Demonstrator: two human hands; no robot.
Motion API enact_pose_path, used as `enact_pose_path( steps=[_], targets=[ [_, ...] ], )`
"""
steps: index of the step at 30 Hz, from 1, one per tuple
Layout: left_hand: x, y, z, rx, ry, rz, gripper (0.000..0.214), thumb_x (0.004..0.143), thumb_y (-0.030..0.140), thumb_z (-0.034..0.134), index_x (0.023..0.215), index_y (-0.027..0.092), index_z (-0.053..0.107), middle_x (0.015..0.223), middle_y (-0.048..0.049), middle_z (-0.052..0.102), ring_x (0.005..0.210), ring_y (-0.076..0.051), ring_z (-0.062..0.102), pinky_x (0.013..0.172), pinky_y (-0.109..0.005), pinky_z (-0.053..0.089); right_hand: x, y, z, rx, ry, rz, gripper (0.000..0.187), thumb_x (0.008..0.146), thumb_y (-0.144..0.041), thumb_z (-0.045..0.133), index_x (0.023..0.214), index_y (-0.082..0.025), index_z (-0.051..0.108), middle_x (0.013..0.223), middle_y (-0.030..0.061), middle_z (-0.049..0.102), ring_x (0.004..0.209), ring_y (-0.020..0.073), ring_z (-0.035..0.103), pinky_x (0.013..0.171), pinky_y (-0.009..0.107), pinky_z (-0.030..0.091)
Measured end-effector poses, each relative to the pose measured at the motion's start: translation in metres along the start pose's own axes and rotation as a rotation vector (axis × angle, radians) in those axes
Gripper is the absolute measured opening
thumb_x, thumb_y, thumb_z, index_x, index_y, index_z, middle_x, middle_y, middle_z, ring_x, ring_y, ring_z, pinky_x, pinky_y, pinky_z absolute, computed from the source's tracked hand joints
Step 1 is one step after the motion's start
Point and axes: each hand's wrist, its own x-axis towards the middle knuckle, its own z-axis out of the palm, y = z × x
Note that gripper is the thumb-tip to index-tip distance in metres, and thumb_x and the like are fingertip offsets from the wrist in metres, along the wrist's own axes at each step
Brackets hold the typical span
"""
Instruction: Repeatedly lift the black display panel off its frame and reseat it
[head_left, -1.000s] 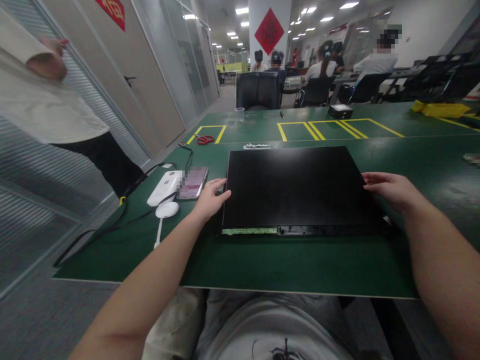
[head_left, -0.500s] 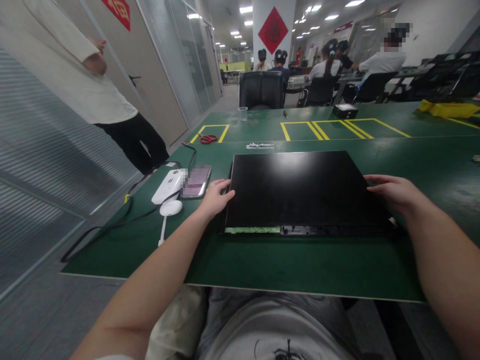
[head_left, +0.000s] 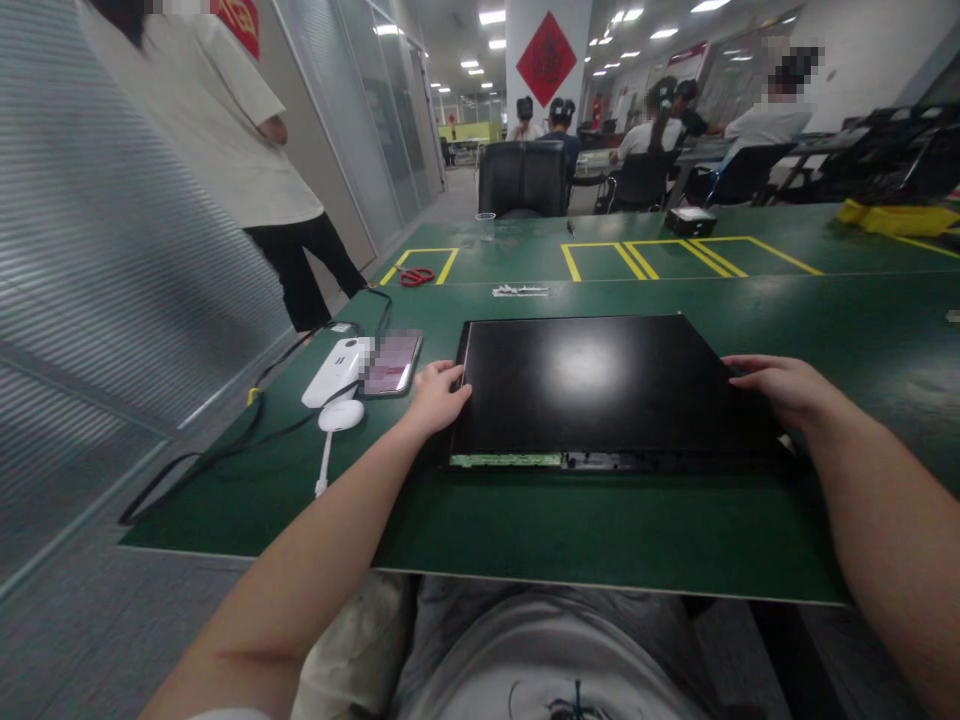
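A black display panel (head_left: pixel 600 385) lies in front of me, with a green circuit strip (head_left: pixel 506 461) along its near edge. My left hand (head_left: pixel 440 398) grips the panel's left edge, thumb on the near side and fingers farther back. On the opposite side, my right hand (head_left: pixel 784 388) pinches the right edge, its fingertips partly hidden by the hand itself. A dark frame shows beneath the panel at the left and near edges. Whether the panel rests fully in that frame I cannot tell.
Left of the panel are a phone (head_left: pixel 392 362), a white device (head_left: pixel 335 373), a round white puck with a cable (head_left: pixel 341 415) and black cables. Red-handled scissors (head_left: pixel 416 276), small white strips (head_left: pixel 520 291) and a clear cup (head_left: pixel 485 226) lie beyond. A person (head_left: pixel 247 150) stands at left.
The panel's far edge has come down toward the table, while both hands stay on its sides. The standing person at left has shifted to the right.
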Motion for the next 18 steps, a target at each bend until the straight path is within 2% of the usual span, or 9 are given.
enact_pose_path(
  steps=[6,14,18],
  targets=[
    [-0.002,0.006,-0.003,0.046,-0.032,-0.001,0.039,0.081,0.032,0.062,0.117,0.022,0.073,0.134,-0.014,0.057,0.133,-0.036,0.047,0.118,-0.051,0.028,0.002,0.0,-0.002,-0.004,-0.035,0.004,0.047,0.06,0.0,0.064,0.1,-0.022,0.072,0.078,0.0032,0.072,0.064,0.0185,0.067,0.058,0.03,0.055],
    [-0.002,0.003,0.0,0.049,-0.018,0.026,0.04,0.081,0.034,0.063,0.118,0.023,0.073,0.131,-0.0133,0.058,0.131,-0.036,0.047,0.117,-0.052,0.029,0.01,0.002,-0.009,0.043,-0.074,0.005,0.044,0.059,0.0,0.063,0.096,-0.022,0.072,0.082,0.0037,0.074,0.067,0.0176,0.068,0.061,0.028,0.056],
    [-0.001,0.001,0.0,0.041,-0.014,0.018,0.042,0.081,0.036,0.062,0.119,0.021,0.073,0.13,-0.014,0.058,0.129,-0.036,0.048,0.117,-0.052,0.03,0.016,0.005,-0.012,0.029,-0.114,-0.013,0.044,0.061,-0.001,0.063,0.099,-0.022,0.072,0.085,0.005,0.075,0.071,0.0196,0.069,0.063,0.03,0.057]
  ],
)
